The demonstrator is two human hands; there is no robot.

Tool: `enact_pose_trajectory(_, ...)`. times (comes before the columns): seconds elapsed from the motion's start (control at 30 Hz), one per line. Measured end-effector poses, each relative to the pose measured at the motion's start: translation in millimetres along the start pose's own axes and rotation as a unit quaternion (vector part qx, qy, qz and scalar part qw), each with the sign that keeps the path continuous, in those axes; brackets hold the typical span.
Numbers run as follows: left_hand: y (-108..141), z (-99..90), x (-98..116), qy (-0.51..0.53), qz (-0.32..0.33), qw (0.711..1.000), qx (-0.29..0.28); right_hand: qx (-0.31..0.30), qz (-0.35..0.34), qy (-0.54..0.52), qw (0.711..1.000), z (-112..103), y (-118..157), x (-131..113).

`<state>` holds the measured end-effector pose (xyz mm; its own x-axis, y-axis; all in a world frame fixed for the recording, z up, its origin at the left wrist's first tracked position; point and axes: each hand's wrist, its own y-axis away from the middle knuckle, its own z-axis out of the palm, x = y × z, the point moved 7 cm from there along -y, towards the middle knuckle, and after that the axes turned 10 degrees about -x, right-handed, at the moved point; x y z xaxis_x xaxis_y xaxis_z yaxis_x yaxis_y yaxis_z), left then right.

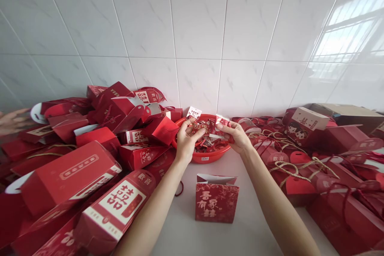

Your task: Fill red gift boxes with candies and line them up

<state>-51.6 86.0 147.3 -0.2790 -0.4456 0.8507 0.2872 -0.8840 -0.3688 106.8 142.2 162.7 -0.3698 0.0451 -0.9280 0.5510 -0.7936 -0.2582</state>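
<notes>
At centre frame, the left hand (185, 142) and right hand (237, 136) each pinch small printed packets (222, 122). These seem light, slick and crushable, best held by their edges.

On the near side of my right hand (235, 134), I see bare tabletop (252, 216) where a hand could pass, right of the upright red bag (216, 204). That bag blocks the middle, nearer me than both hands. The basket (205, 159) rim rises just under my left hand (189, 140); piled boxes (87, 176) crowd its left. Rope handles (288, 168) clutter my right hand's right; the tiled wall (198, 84) closes the far side.
</notes>
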Motion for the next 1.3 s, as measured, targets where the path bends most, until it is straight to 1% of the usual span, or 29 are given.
enact_pose_trajectory(0.07,6,8.8,9,0.0,0.003,1.0,-0.027,0.0,-0.024,0.002,1.0,3,9,-8)
enact_pose_trajectory(0.13,11,15.6,16,-0.006,0.006,0.999,-0.043,-0.007,-0.034,0.025,0.999,8,18,-14)
enact_pose_trajectory(0.23,19,22.5,22,-0.014,-0.008,0.998,-0.06,-0.018,-0.053,0.057,0.997,16,32,-23)
enact_pose_trajectory(0.3,25,24.9,29,-0.022,-0.012,0.997,-0.075,-0.022,-0.074,0.071,0.995,17,41,-32)
enact_pose_trajectory(0.33,29,26.0,34,-0.037,-0.008,0.995,-0.09,-0.021,-0.079,0.082,0.993,14,45,-37)
enact_pose_trajectory(0.4,40,30.9,49,-0.097,0.001,0.983,-0.155,-0.013,-0.081,0.113,0.99,6,54,-48)
enact_pose_trajectory(0.43,46,35.0,56,-0.142,-0.001,0.968,-0.208,-0.006,-0.081,0.125,0.989,1,58,-54)
enact_pose_trajectory(0.47,54,39.4,61,-0.189,-0.009,0.945,-0.267,-0.002,-0.078,0.134,0.988,-4,62,-59)
enact_pose_trajectory(0.53,70,43.0,63,-0.275,-0.042,0.888,-0.367,-0.008,-0.07,0.139,0.988,-11,68,-67)
enact_pose_trajectory(0.6,81,41.0,58,-0.326,-0.07,0.845,-0.418,-0.024,-0.065,0.139,0.988,-12,72,-73)
enact_pose_trajectory(0.63,83,39.5,54,-0.337,-0.078,0.835,-0.428,-0.033,-0.066,0.14,0.987,-11,73,-74)
enact_pose_trajectory(0.67,83,38.2,49,-0.338,-0.079,0.834,-0.428,-0.043,-0.067,0.144,0.986,-10,74,-75)
enact_pose_trajectory(0.7,81,37.1,44,-0.335,-0.075,0.84,-0.42,-0.054,-0.066,0.149,0.985,-8,74,-75)
enact_pose_trajectory(0.8,67,33.3,30,-0.313,-0.052,0.875,-0.365,-0.092,-0.058,0.173,0.979,-1,72,-73)
enact_pose_trajectory(0.87,59,29.5,24,-0.306,-0.044,0.893,-0.328,-0.112,-0.059,0.193,0.973,1,71,-72)
enact_pose_trajectory(0.93,53,24.3,22,-0.315,-0.056,0.9,-0.298,-0.123,-0.065,0.213,0.967,1,69,-72)
enact_pose_trajectory(1.0,51,20.5,24,-0.333,-0.07,0.898,-0.279,-0.131,-0.069,0.226,0.963,0,67,-70)
enact_pose_trajectory(1.07,52,22.5,28,-0.337,-0.071,0.894,-0.287,-0.141,-0.07,0.237,0.959,0,65,-68)
enact_pose_trajectory(1.13,56,30.5,31,-0.323,-0.061,0.886,-0.327,-0.163,-0.065,0.254,0.951,4,63,-64)
enact_pose_trajectory(1.2,58,37.9,29,-0.322,-0.055,0.872,-0.363,-0.198,-0.047,0.276,0.939,11,61,-58)
enact_pose_trajectory(1.3,56,39.9,21,-0.338,-0.055,0.861,-0.376,-0.244,-0.018,0.321,0.915,21,59,-49)
